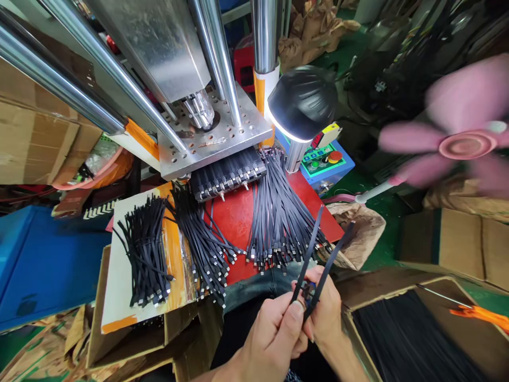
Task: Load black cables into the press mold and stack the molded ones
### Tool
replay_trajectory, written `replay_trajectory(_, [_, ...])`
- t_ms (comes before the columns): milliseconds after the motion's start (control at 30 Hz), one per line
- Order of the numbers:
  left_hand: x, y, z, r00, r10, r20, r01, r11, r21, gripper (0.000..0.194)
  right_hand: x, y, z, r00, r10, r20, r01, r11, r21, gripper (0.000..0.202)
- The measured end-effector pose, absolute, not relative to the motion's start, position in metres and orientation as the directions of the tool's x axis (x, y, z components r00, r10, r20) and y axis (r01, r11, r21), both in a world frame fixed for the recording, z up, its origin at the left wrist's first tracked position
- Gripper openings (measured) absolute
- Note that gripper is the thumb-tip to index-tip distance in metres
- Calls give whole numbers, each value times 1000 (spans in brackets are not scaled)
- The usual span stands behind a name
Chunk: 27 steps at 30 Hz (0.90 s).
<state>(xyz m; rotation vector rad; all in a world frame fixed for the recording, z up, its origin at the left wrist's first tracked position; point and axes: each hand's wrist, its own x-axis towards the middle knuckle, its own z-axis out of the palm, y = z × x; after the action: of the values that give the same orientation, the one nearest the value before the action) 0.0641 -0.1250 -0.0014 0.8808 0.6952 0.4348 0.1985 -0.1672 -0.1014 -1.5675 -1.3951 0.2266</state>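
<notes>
My left hand point(276, 326) and my right hand point(328, 313) meet low in front of me, fingers closed. A flat black cable point(309, 249) rises from between my left thumb and fingers. Beside it a second black strand point(332, 260) slants up by my right hand; whether it is the same cable I cannot tell. Between the hands shows a small dark-and-blue object point(307, 291), mostly hidden by fingers. Just beyond lies a fanned pile of black cables point(280, 212) with metal plugs on a red board point(234, 217). More cable bundles point(145, 249) lie to the left.
A press with steel columns point(264, 37) stands over a row of cables in a mold point(228, 175). Around it are a black lamp point(304, 101), a blue control box point(328, 164) and a spinning pink fan point(463, 143). An open carton point(401, 286) of black strands sits at right.
</notes>
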Motion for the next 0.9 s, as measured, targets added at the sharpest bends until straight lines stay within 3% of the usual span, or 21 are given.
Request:
replay_trajectory(300, [61,-119,5,688,599,-410,47,527,848,66,206,-160,-98,288,837,466,645,190,-740,10])
replay_trajectory(567, [58,-120,-2,685,600,-414,61,519,852,67,208,-154,-93,298,912,283,485,110,-868,36])
replay_trajectory(633, [57,-120,-3,672,612,-416,48,525,850,66,210,-158,-95,391,906,159,382,-3,-924,37])
replay_trajectory(733, [56,-120,-5,633,653,-417,106,460,881,66,212,-171,-94,493,867,-69,35,-100,-994,39])
replay_trajectory(833, [55,-123,-11,572,713,-406,241,327,914,67,207,-184,-86,480,853,-202,-299,-57,-953,42])
replay_trajectory(900, [54,-128,-20,522,755,-398,337,246,909,64,201,-187,-79,463,850,-250,-357,-80,-931,44])
